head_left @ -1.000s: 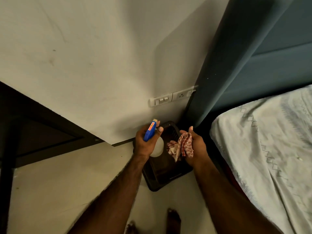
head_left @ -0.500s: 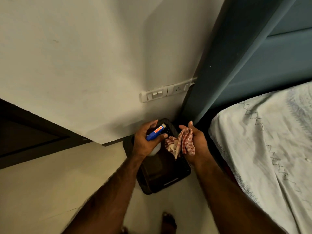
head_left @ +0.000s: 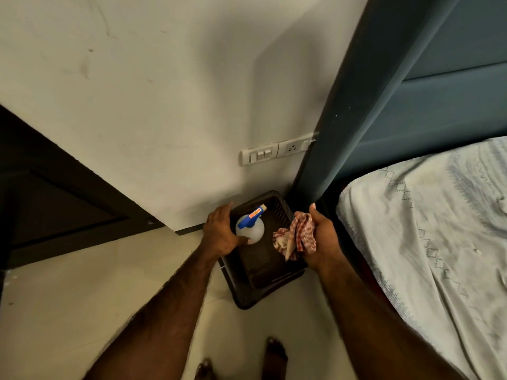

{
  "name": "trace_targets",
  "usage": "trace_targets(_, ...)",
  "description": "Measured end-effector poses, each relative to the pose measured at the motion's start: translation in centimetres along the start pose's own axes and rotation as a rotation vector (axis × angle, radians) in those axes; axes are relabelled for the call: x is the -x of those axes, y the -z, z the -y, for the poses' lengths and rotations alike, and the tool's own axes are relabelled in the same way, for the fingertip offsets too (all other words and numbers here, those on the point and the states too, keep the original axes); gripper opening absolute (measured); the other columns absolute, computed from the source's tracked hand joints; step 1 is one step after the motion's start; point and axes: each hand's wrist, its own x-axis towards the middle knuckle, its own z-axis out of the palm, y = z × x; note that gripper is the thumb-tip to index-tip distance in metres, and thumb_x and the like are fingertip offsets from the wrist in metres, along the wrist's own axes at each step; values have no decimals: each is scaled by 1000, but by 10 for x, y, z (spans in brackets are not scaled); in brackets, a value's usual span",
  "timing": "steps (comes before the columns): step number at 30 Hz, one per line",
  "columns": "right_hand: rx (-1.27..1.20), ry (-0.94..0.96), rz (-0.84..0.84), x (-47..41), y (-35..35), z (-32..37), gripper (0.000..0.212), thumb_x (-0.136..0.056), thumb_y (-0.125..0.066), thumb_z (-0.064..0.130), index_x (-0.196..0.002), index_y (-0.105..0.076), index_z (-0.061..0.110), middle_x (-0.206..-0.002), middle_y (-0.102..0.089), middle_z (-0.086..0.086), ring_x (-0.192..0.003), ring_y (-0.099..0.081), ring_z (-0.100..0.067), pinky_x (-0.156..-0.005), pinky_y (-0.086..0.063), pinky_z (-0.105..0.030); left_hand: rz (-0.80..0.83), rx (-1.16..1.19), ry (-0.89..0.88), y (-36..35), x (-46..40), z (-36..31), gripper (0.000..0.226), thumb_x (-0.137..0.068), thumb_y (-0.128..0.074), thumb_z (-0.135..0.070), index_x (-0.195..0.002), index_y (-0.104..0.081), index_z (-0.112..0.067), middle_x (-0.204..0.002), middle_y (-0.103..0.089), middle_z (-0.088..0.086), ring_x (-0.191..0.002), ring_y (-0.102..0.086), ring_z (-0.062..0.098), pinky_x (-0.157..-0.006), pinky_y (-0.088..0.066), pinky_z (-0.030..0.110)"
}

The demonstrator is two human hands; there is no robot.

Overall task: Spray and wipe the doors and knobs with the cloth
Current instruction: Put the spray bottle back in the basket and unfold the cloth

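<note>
Left hand (head_left: pixel 219 234) is gripping the spray bottle (head_left: pixel 251 227) over the black basket (head_left: pixel 263 270); right hand (head_left: pixel 321 242) grip is holding the checked cloth (head_left: pixel 297 237) beside it.

A pale wall (head_left: pixel 142 91) fills the upper left, marked with faint scuffs. A white switch plate (head_left: pixel 277 153) sits low on it, touching a blue-grey headboard (head_left: pixel 411 86). A bed (head_left: pixel 428 229) under a pale patterned sheet lies at right. The floor (head_left: pixel 82 303) is cream tile. Dark woodwork (head_left: pixel 55 198) stands at left.
</note>
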Motion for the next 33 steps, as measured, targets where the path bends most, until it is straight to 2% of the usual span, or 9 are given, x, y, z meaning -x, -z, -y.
trace_targets(4, 143, 61, 31, 51, -11, -1, 61, -94, -70, 56, -128, -73, 6, -123, -76, -18, -116, -73, -37, -107, -55, -55, -98, 76, -119, 41, 43, -5, 83, -72, -95, -22, -144, -55, -20, -153, -49, 8, -144, -43, 32, -117, -43, 55)
trace_targets(7, 297, 77, 129, 101, -28, -3, 48, -98, -68, 44, -129, -72, 8, -122, -77, -16, -116, -73, -34, -102, -56, -49, -33, 404, -133, 78, 92, -30, 49, -83, -86, -9, -125, -64, -22, -134, -62, -2, -127, -59, 6, -108, -52, 55)
trace_targets(9, 391, 100, 218, 136, -43, -4, 54, -87, -75, 36, -132, -68, 6, -124, -76, -18, -120, -70, -38, -97, -57, -47, 68, 537, -135, 108, 128, -53, 49, -88, -83, -6, -131, -63, -17, -131, -66, -4, -116, -61, -7, -107, -53, 51)
trace_targets(13, 582, 67, 444, 195, -76, 7, 58, -84, -75, 2, -140, -61, 5, -129, -72, -22, -122, -69, -41, -102, -57, -52, 195, 536, -298, 169, 177, -76, 63, -87, -82, -2, -142, -59, -21, -136, -66, -6, -121, -64, 0, -97, -59, 30)
trace_targets(16, 834, 114, 501, 237, -107, 25, 61, -89, -65, -15, -138, -64, 20, -131, -71, -14, -120, -68, -37, -97, -61, -49, 40, 398, -335, 215, 195, -77, 47, -82, -86, -2, -124, -75, -23, -123, -71, -8, -113, -68, 5, -94, -59, 28)
trace_targets(19, 1033, 214, 522, 270, -140, 33, 64, -78, -83, -3, -131, -67, 30, -126, -73, -11, -117, -69, -35, -97, -61, -48, -125, 395, -312, 258, 211, -73, 27, -83, -83, 4, -103, -79, -13, -113, -74, -1, -102, -71, 7, -90, -62, 36)
trace_targets(23, 1164, 438, 452, 300, -169, 36, 18, -95, -79, 22, -109, -78, 11, -99, -81, -10, -96, -78, -26, -82, -62, -33, -181, 614, -208, 310, 237, -76, 15, -101, -63, 1, -87, -66, -3, -71, -66, -12, -67, -60, 3, -67, -49, 23)
trace_targets(27, 1268, 657, 444, 316, -194, 41, 20, -102, -71, 27, -95, -82, 13, -89, -81, -8, -76, -72, -13, -75, -57, -33, -215, 705, -208, 350, 261, -69, 19, -104, -63, -10, -85, -66, -9, -71, -67, -6, -66, -62, 6, -61, -54, 24)
trace_targets(33, 1352, 752, 415, 327, -218, 58, 17, -96, -70, 8, -95, -79, 22, -92, -78, -1, -89, -73, -21, -69, -54, -25, -336, 682, -255, 397, 285, -77, 14, -94, -77, -7, -91, -70, 6, -79, -73, 9, -72, -68, 15, -68, -59, 29)
